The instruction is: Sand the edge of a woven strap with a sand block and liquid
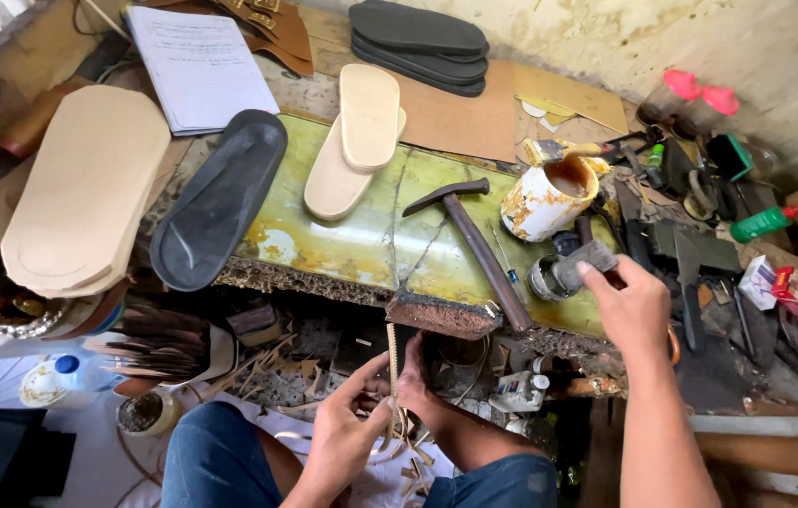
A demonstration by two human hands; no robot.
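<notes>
My left hand [342,435] and my right hand [416,378] are low between my knees, below the bench edge. Together they hold a narrow tan strap with a stitched edge [391,348], which stands upright. The left hand pinches its lower part and the right hand grips it from the right side. Tan strips and offcuts [258,362] lie just beyond them. Another person's hand [629,306] reaches in from the lower right and grips a small grey block [587,261] on the bench.
On the yellow-green bench top [361,240] lie a hammer [474,240], a glue-stained pot with a brush [545,198], tan insoles [356,136] and a black sole [220,198]. Stacked tan soles [84,188], a notebook [199,61], black soles [422,42] and tool clutter [728,245] surround it.
</notes>
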